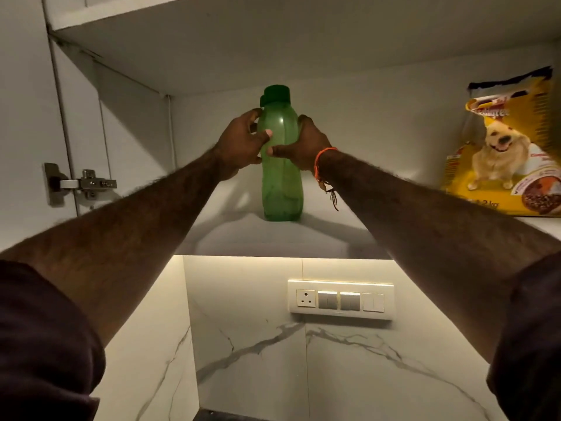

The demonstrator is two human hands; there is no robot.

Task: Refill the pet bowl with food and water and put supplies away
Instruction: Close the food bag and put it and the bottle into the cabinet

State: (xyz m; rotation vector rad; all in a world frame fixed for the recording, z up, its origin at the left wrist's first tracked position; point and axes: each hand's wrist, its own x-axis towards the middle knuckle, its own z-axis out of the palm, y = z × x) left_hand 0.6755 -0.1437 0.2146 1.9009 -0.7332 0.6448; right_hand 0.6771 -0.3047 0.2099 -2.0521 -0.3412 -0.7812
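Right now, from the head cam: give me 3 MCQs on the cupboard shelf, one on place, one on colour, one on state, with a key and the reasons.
1. Where is the dog food bag relative to the bottle?
A. To its right on the same shelf
B. On the shelf above
C. Behind the bottle

2. What colour is the bottle's cap?
A. White
B. Dark green
C. Orange

3. How does the bottle stand?
A. Lying on its side
B. Upside down
C. Upright, base on the shelf, cap on

Key: 1 A, the bag stands at the shelf's right end. 2 B, the cap is darker green than the body. 3 C, the left hand and right hand clasp its upper half, and its base meets the shelf.
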